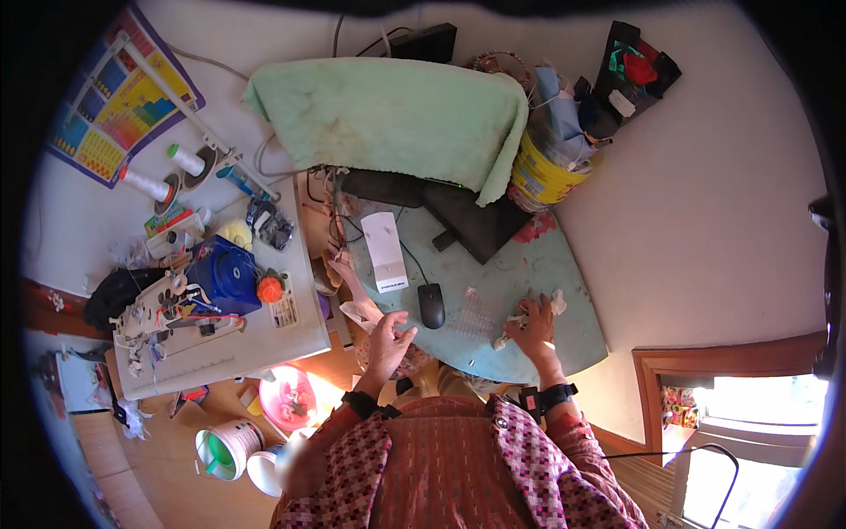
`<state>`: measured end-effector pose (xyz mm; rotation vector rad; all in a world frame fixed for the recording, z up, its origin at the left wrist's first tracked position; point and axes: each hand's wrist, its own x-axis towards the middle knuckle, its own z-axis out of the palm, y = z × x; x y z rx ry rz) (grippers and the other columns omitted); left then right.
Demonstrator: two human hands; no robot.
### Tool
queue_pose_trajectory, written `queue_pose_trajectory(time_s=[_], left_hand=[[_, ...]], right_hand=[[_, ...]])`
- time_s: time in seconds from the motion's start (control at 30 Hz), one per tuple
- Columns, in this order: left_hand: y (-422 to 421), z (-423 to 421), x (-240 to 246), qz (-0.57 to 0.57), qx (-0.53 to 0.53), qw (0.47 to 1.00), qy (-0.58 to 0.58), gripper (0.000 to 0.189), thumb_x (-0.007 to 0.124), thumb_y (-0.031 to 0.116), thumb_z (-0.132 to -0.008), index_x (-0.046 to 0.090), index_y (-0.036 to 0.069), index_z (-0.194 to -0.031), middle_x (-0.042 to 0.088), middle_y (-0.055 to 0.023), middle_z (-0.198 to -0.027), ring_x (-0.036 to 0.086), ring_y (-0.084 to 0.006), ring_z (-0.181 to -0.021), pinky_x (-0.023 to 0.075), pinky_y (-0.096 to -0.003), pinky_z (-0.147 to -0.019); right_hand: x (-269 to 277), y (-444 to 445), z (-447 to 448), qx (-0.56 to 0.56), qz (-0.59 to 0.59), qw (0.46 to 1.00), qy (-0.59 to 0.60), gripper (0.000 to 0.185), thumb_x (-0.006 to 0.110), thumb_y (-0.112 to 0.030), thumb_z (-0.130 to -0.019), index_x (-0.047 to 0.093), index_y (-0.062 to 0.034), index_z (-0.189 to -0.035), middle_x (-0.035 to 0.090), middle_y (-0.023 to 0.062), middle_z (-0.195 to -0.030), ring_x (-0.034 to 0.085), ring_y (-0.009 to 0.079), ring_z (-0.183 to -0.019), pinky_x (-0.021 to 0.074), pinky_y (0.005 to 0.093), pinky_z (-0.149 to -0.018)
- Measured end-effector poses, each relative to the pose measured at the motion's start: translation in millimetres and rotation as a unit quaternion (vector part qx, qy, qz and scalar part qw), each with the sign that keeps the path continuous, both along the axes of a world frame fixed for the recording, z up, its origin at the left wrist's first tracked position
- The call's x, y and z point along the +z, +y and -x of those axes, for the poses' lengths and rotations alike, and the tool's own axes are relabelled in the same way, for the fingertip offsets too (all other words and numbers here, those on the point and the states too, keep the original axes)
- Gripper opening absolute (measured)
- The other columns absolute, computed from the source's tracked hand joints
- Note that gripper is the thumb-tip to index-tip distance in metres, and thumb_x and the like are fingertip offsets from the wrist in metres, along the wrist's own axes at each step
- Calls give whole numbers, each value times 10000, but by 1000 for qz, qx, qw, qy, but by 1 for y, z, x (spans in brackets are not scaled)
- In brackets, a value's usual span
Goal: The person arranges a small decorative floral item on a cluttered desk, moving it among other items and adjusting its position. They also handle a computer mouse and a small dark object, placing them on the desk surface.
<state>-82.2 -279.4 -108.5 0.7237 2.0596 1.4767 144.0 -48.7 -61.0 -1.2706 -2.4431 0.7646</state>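
My left hand [390, 344] hovers by the near left edge of the table [423, 330], fingers apart and holding nothing, close to a translucent plastic bag [361, 313]. On the table's right side, my right hand [533, 325] has its fingers around crumpled whitish tissue or wrapping [502, 340]; another crumpled piece [558, 302] lies past the fingertips. Between the hands are a black computer mouse [431, 306] and a clear blister sheet [478, 314]. A white card or opened box [384, 251] lies beyond the mouse. One small pale piece [472, 362] is near the front edge.
A green towel [396, 119] covers something at the back, by a dark flat device [479, 221] and a yellow-labelled container [548, 168]. Left stands a sewing machine [178, 304] on its own table. Below are a pink basin [289, 397] and a white bucket [230, 449].
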Motion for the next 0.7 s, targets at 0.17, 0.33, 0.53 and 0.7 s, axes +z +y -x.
queue_pose_trajectory(time_s=[0.17, 0.33, 0.53, 0.7], left_hand=[[7, -1, -2, 45, -32, 998, 37, 434, 768, 151, -794, 585, 54, -1175, 650, -82, -1006, 600, -139, -709, 521, -295, -666], [1, 3, -17, 24, -41, 999, -22, 406, 745, 127, -822, 581, 63, -1187, 647, -61, -1007, 587, -109, -721, 516, -267, -662], [-2, 3, -18, 21, -44, 998, -35, 360, 728, 91, -826, 604, 58, -1163, 636, -48, -1003, 552, -95, -719, 495, -248, -675], [5, -3, -11, 30, -55, 998, -26, 365, 719, 73, -830, 600, 60, -1175, 627, -48, -1010, 529, -87, -710, 482, -242, -662]], right_hand=[[-24, -2, -7, 24, -106, 993, -52, 552, 698, -15, -733, 553, -101, -1258, 446, 262, -1353, 486, 424, -1184, 448, 457, -969], [-20, 24, -31, -115, 173, 946, 249, 410, 616, -33, -833, 550, -13, -1238, 610, 151, -1122, 619, 220, -938, 518, 316, -797], [17, 57, -77, -201, 57, 941, 265, 343, 585, -8, -838, 570, 10, -1180, 652, 122, -989, 641, 154, -814, 525, 274, -707], [29, 85, -71, -180, 92, 948, 247, 345, 553, 11, -862, 562, 10, -1207, 635, 106, -1064, 640, 152, -840, 534, 289, -738]])
